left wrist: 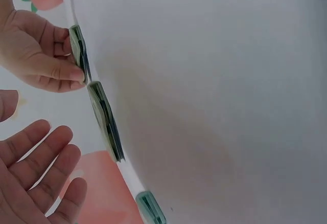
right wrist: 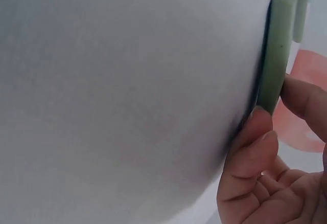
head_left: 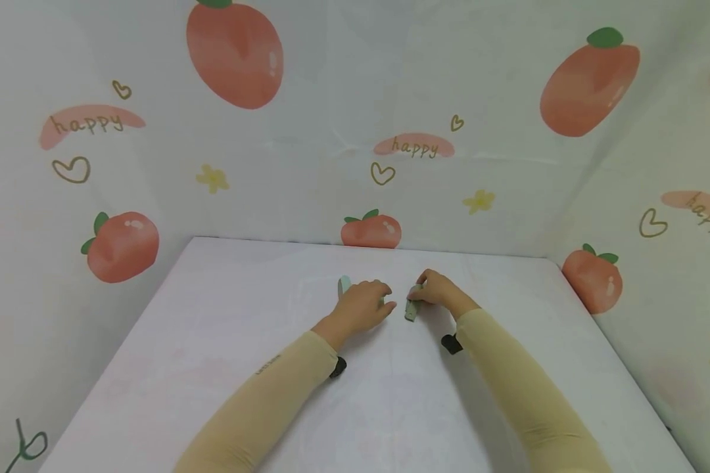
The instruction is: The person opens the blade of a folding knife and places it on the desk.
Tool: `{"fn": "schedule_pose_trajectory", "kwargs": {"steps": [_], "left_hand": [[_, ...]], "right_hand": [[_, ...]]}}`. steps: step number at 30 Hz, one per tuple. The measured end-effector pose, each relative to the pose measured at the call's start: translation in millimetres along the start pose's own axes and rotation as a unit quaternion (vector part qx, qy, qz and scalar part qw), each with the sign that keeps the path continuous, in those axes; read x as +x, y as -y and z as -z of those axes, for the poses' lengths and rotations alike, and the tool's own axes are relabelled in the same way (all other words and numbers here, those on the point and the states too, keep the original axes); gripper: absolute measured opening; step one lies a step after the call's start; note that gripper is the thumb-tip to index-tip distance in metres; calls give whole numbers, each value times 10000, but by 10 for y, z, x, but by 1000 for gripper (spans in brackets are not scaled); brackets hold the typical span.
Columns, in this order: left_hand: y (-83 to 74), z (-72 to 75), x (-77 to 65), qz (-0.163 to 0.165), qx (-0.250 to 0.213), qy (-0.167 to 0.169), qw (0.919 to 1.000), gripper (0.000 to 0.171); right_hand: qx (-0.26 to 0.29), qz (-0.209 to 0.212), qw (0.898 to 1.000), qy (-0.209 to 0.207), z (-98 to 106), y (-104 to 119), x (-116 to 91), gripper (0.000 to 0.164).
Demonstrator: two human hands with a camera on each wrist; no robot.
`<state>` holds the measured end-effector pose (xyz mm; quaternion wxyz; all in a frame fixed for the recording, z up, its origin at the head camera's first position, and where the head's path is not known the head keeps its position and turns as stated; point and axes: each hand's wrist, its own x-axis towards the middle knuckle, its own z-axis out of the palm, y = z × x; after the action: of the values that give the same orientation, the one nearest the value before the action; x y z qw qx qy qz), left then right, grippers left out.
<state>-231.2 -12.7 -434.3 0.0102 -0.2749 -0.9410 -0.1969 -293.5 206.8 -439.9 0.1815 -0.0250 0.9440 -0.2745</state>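
Observation:
My right hand [head_left: 440,292] pinches a slim, light green piece [head_left: 412,307] between thumb and fingers, low over the table. In the right wrist view this green piece [right wrist: 277,50] is smooth and long, with a notched end; its kind is unclear. My left hand [head_left: 362,306] hovers to the left with fingers apart and nothing held. A second green piece [left wrist: 106,121], dark along its slotted side, lies beyond the left fingers and is mostly hidden by that hand in the head view. Farther left, a pale teal piece [head_left: 344,284] lies partly behind the left hand.
The white table [head_left: 213,341] meets a cloth backdrop [head_left: 331,98] printed with fruit, hearts and lettering at the back and sides. A small black item [head_left: 451,343] shows at the right cuff, and a black item [head_left: 338,367] at the left cuff.

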Motion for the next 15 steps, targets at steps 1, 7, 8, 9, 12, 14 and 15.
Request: {"fn": "schedule_pose_trajectory", "kwargs": {"steps": [1,7,8,9,12,14,15], "left_hand": [[-9,-8,8,-19,19,8,10000,36],[-66,-60,45,26,86,44,9999,36],[-77,-66,47,51,71,45,10000,37],[-86,-73,50,90,55,66,9999,37],[-111,-94,60,193,14,100,9998,37],[-127,-105,67,249,-40,105,9996,37],[-135,-110,70,268,-77,104,9996,37]], "right_hand": [[133,-40,9999,9,7,-8,-3,50],[1022,-10,9948,-4,60,-65,-69,39],[1155,71,9933,-11,71,-72,-89,35],[1281,138,9917,-25,81,-78,-107,32],[1611,455,9859,20,110,-79,-177,25],[1745,614,9827,53,129,-71,-229,24],[1787,685,9815,69,137,-63,-254,25]]}}
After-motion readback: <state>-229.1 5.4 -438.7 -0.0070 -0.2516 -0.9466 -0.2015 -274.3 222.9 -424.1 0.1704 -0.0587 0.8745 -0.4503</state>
